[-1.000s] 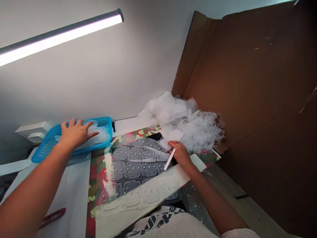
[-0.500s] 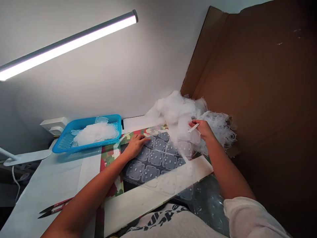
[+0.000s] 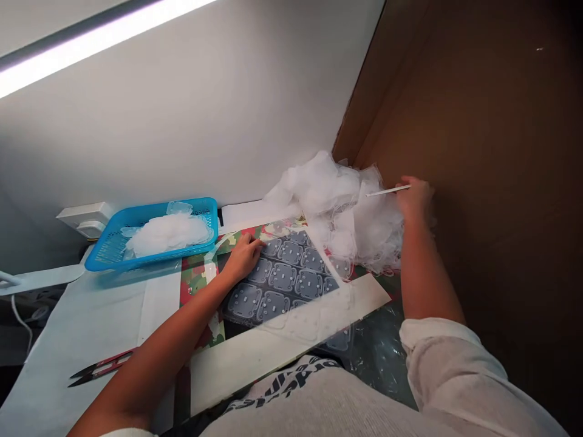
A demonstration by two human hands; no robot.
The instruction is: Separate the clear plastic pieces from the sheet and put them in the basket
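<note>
My left hand (image 3: 244, 257) lies with fingers pressed on the upper left corner of a clear moulded sheet (image 3: 291, 282) of several rounded square parts, spread over a dark mat. My right hand (image 3: 413, 198) is raised at the right of a heap of white plastic trimmings (image 3: 346, 206), closed on a thin white stick (image 3: 387, 191) that points left. A strip of clear film trails from the heap down to the sheet.
A blue basket (image 3: 113, 246) holding clear parts stands at the back left. Red-handled snips (image 3: 102, 367) lie at the front left. A brown cardboard wall (image 3: 478, 121) closes the right side. A white board (image 3: 282, 340) crosses the near edge. A white socket box (image 3: 86, 218) sits by the wall.
My left hand left the blue basket and came down onto the sheet's corner. My right hand rose from the sheet with the stick and pulled film up and right onto the heap.
</note>
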